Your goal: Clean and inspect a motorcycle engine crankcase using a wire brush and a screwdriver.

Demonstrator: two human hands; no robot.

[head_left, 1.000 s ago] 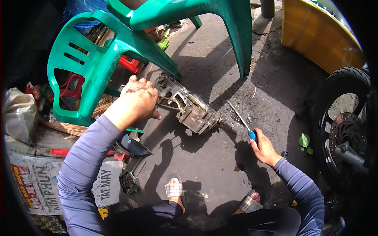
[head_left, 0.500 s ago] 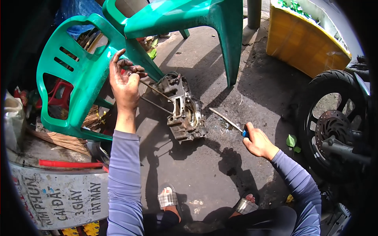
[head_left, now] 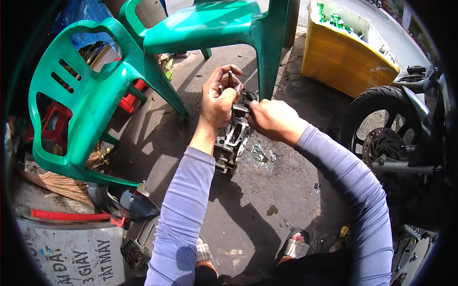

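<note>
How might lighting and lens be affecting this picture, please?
Head view: hard sunlight brightens one green plastic chair's seat, and dark shadows cross the grey ground; head view: the fisheye rim leaves black corners; head view: the grey metal engine part shows bright highlights.

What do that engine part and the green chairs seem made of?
Engine part: probably cast metal, dull and grimy, judging by its grey, angular, hollowed body. Green chairs: likely moulded plastic, smooth, fairly glossy, given their seamless curves and bright sheen.
</note>
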